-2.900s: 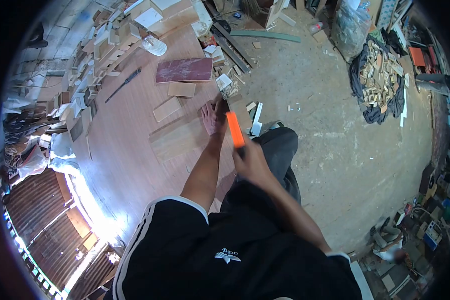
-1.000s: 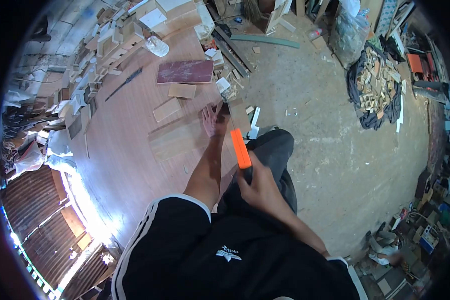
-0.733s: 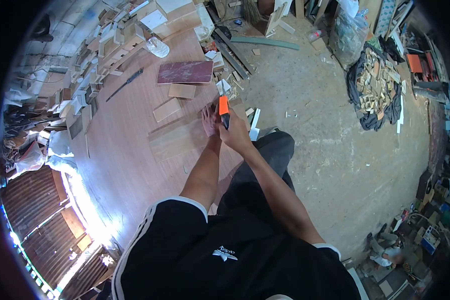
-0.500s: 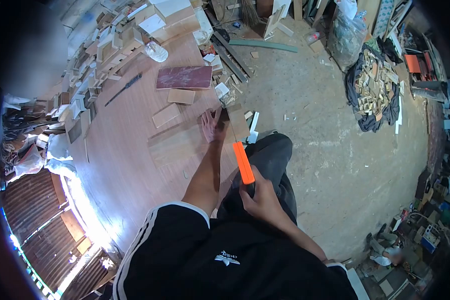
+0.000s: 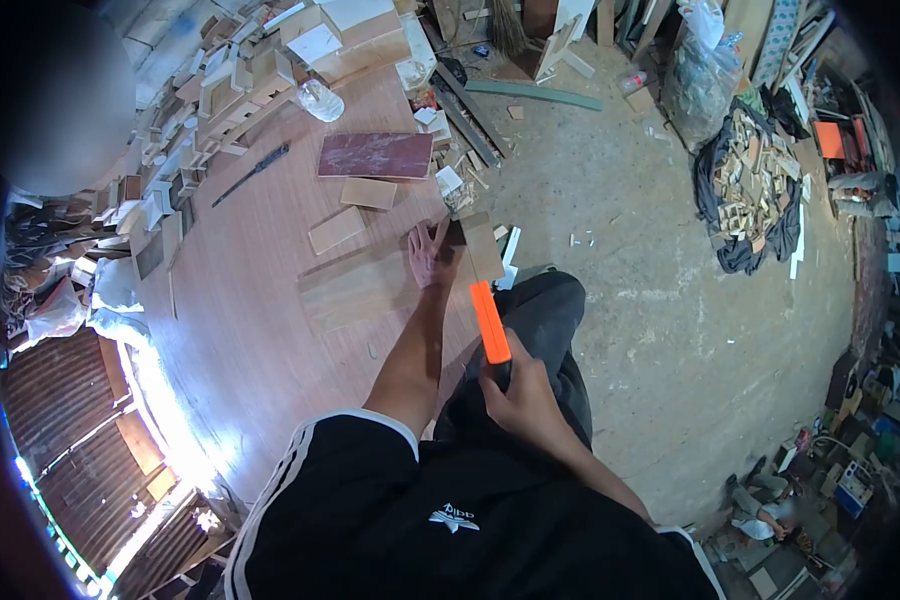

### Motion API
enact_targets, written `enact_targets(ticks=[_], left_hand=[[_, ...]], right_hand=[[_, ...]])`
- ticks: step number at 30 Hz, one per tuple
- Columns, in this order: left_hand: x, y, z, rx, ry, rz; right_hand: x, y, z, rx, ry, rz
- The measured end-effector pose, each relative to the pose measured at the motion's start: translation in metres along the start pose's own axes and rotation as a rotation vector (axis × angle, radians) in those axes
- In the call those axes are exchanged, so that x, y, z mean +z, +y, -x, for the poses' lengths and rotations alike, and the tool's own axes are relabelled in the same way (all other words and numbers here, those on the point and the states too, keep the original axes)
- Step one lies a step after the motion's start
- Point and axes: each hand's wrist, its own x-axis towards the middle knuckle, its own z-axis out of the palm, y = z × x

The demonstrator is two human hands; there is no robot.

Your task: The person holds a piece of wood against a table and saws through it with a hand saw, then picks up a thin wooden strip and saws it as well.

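Note:
My left hand (image 5: 432, 256) lies with fingers spread on a pale wooden board (image 5: 355, 290), pressing near its right end. That end (image 5: 483, 247) reaches toward the edge of the wood-toned surface. In my right hand (image 5: 520, 390) is the handle of a saw (image 5: 490, 322), with a bright orange part above the fingers. Its thin blade is hard to make out against the board. Beyond my left hand lie two small wooden pieces (image 5: 337, 231) (image 5: 369, 193) and a dark red board (image 5: 375, 156).
Stacked wooden pieces (image 5: 240, 95) and a plastic bottle (image 5: 321, 101) stand at the upper left. A long dark tool (image 5: 251, 175) lies nearby. On the right floor are a cloth of wood scraps (image 5: 755, 185) and a filled bag (image 5: 702, 85). Another person (image 5: 760, 512) sits at the lower right.
The view has shifted slightly. My right hand and the saw's orange part have moved a little relative to the board; my left hand stays in place on it.

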Motion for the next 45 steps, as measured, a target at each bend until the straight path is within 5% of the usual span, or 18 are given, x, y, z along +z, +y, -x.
enact_targets(ticks=[8,15,17,20,25,28,30,35,38,42,43,45], left_hand=[[0.01,-0.01,0.001,0.032,0.086,-0.042],[0.037,-0.012,-0.006,0.043,0.13,-0.068],[0.037,-0.021,-0.013,0.05,0.144,-0.081],[0.044,-0.026,-0.007,0.073,0.153,-0.102],[0.02,-0.01,-0.007,0.019,0.092,0.023],[0.018,-0.009,-0.007,0.029,0.116,-0.034],[0.017,-0.01,-0.013,0.025,0.122,-0.034],[0.01,0.001,-0.008,-0.047,0.022,-0.094],[0.021,-0.011,-0.003,0.026,0.09,-0.068],[0.025,-0.015,0.002,0.03,0.127,-0.051],[0.03,-0.012,0.0,-0.072,-0.028,-0.01],[0.029,-0.013,-0.01,-0.026,0.075,-0.034]], right_hand=[[0.049,0.062,-0.076,-0.066,0.115,0.239],[-0.025,-0.035,-0.023,-0.258,0.043,0.045],[-0.04,-0.059,-0.041,0.044,-0.05,0.008],[-0.037,-0.077,-0.088,0.123,-0.144,0.013],[0.019,0.039,-0.189,0.024,-0.035,0.212],[0.033,0.037,-0.191,0.107,-0.062,0.034],[0.049,0.069,-0.206,-0.015,0.015,0.227],[0.047,0.082,-0.171,-0.187,0.141,0.266],[0.04,0.08,-0.166,-0.075,0.092,0.217],[0.018,0.032,-0.132,-0.175,0.02,0.108],[0.008,0.019,-0.115,-0.173,0.02,0.095],[-0.002,-0.015,-0.072,-0.109,-0.017,0.057]])
